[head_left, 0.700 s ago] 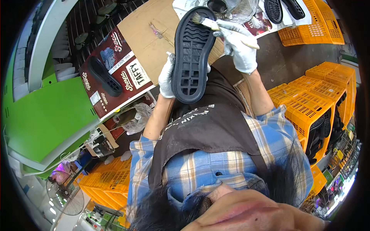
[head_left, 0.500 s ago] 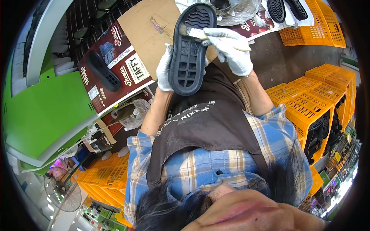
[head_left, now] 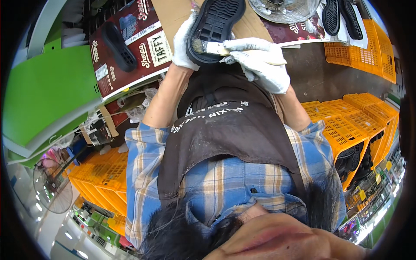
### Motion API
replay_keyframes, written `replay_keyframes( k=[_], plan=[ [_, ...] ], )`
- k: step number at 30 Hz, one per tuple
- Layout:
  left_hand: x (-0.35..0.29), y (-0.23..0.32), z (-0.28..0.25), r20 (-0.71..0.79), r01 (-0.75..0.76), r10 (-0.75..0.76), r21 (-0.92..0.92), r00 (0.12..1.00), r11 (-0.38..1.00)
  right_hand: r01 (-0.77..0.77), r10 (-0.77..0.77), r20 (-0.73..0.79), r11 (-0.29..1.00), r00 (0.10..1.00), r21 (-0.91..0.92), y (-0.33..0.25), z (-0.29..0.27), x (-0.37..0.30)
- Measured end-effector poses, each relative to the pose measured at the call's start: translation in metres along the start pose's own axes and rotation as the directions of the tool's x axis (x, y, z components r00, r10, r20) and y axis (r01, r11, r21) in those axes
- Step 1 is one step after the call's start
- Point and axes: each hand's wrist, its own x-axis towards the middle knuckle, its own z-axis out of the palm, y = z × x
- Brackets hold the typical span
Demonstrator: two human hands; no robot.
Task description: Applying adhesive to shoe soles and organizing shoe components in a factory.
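Note:
My gloved left hand (head_left: 183, 47) is closed round the left edge of a black shoe sole (head_left: 219, 21), its ridged and gridded face up. In my gloved right hand (head_left: 260, 63) is a flat brush (head_left: 213, 47) with a pale handle. Its bristles touch the sole's left rim by the near, rounded end. The sole's far end runs out of the picture. Another black sole (head_left: 116, 45) lies on the maroon printed cardboard (head_left: 104, 65) to the left.
A plastic-wrapped round dish (head_left: 286, 13) stands beyond my right hand. Two more soles (head_left: 331, 17) lie on white paper at the far right. Orange crates (head_left: 342, 125) stack on the right, some holding black soles. A green panel (head_left: 47, 95) stands left.
The brush has gone from the sole's upper middle to its near end, along the left rim. The sole sits higher in view and tilts more; the whole view has shifted too.

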Motion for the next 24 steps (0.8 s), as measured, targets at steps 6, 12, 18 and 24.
replay_keyframes(
  k=[6,12,18,24],
  plan=[
    [-0.011,0.016,0.001,0.071,0.063,-0.066,0.044,0.995,0.997,-0.046,0.092,0.282,0.985,0.955,-0.164,-0.026,-0.014,0.027],
    [-0.019,0.031,0.019,0.233,0.551,-0.596,0.231,0.769,0.802,0.24,0.092,0.646,0.882,0.758,-0.406,-0.037,-0.037,0.068],
    [-0.007,0.036,0.011,-0.02,0.79,-0.79,0.009,0.613,0.613,0.354,0.001,0.876,0.915,0.482,-0.196,-0.046,-0.064,0.091],
    [-0.015,0.059,-0.008,0.248,0.602,-0.673,0.306,0.697,0.737,0.369,0.223,0.738,0.752,0.637,-0.546,-0.06,-0.096,0.08]
  ],
)
